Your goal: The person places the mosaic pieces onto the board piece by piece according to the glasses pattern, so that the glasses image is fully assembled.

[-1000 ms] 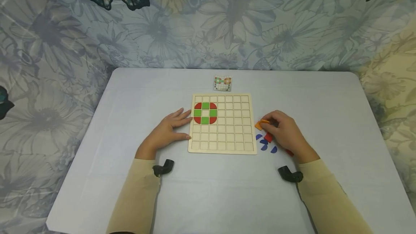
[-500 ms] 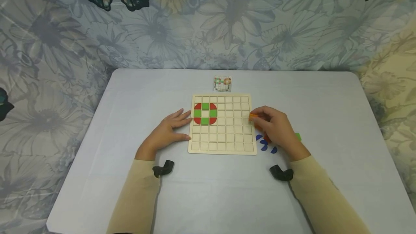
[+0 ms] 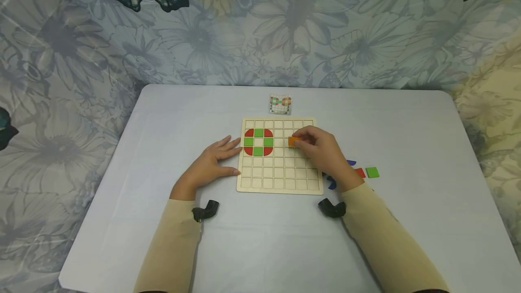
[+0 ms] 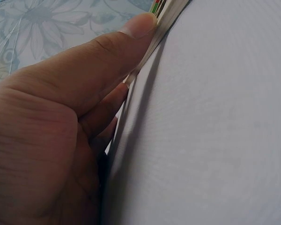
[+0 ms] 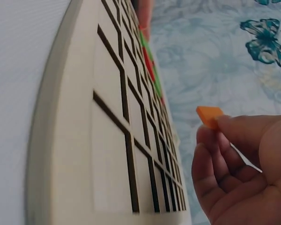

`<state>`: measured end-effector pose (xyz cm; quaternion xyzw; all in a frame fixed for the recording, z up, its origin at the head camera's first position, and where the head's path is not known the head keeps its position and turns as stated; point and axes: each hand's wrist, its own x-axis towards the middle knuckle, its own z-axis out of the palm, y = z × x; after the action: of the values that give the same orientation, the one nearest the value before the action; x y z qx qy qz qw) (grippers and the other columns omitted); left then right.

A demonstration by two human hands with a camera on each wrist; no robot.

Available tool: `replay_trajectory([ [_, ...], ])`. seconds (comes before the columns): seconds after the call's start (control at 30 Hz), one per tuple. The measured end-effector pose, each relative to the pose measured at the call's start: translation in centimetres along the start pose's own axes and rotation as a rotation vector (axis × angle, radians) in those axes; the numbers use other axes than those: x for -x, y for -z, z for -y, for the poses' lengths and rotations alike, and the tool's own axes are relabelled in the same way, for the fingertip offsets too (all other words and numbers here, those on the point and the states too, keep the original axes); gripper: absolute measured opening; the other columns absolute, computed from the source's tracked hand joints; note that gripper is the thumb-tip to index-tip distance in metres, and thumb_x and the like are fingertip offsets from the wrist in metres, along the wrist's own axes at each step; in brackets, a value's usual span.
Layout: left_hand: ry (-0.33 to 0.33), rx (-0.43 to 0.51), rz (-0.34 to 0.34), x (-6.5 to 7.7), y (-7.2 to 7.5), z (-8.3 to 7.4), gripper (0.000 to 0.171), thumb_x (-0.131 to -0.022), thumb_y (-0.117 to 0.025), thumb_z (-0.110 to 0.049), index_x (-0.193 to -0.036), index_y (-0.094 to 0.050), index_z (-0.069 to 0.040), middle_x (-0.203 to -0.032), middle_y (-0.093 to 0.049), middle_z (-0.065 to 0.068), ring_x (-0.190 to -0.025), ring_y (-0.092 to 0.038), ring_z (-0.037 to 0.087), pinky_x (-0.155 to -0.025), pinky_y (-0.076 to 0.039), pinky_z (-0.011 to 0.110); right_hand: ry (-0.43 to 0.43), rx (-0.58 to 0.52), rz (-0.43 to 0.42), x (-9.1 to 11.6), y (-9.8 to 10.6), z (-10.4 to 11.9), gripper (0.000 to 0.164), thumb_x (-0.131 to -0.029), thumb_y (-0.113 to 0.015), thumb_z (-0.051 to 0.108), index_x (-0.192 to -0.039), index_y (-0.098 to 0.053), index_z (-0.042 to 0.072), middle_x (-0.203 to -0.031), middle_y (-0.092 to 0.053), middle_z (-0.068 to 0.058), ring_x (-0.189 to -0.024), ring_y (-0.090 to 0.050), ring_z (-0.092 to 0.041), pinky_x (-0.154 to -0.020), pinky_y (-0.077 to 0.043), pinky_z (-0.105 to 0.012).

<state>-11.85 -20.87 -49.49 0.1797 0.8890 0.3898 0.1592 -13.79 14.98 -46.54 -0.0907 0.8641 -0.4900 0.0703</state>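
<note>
A pale wooden grid board [image 3: 281,184] lies flat on the white table. In its upper left, a ring of red rounded corner tiles and green square tiles [image 3: 258,151] surrounds one bare cell. My right hand [image 3: 323,150] pinches an orange square tile [image 5: 209,115] between thumb and fingers, over the right half of the board. In the right wrist view the tile stands clear of the board's surface. My left hand [image 3: 211,164] lies along the board's left edge, fingers extended, with fingertips and thumb tip [image 4: 143,26] touching that edge.
A small pattern card [image 3: 280,104] lies behind the board. To the right of the board are a green square tile [image 3: 372,172], a red tile [image 3: 360,172] and blue half-round tiles [image 3: 332,185], partly hidden by the right wrist.
From the loose tiles at the right, my right hand has moved left over the board, carrying an orange tile. My left hand has stayed at the board's edge.
</note>
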Motion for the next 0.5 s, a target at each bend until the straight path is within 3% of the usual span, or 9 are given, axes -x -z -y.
replay_trajectory([
  [0.27,0.010,-0.008,0.000,0.0,0.1,0.0,0.081,-0.087,-0.095,-0.034,-0.158,-0.059,-0.020,-0.171,-0.037,-0.014,-0.164,-0.014,0.015,-0.130,-0.012,0.056,-0.024,-0.012,0.031,-1.4,-1.7,0.7,0.012,-0.106,-0.076,0.015,-0.116,-0.077,0.009,-0.103,-0.074,-0.006,-0.089,-0.064,-0.026,-0.079,-0.053,-0.040],
  [0.5,0.013,-0.006,0.001,-0.1,0.1,0.1,0.081,-0.087,-0.095,-0.035,-0.159,-0.058,-0.020,-0.171,-0.036,-0.015,-0.164,-0.014,0.014,-0.130,-0.011,0.057,-0.040,0.026,0.050,-2.2,-2.8,0.7,0.010,-0.106,-0.074,0.012,-0.115,-0.076,0.008,-0.105,-0.074,-0.006,-0.093,-0.064,-0.025,-0.084,-0.053,-0.040],
])
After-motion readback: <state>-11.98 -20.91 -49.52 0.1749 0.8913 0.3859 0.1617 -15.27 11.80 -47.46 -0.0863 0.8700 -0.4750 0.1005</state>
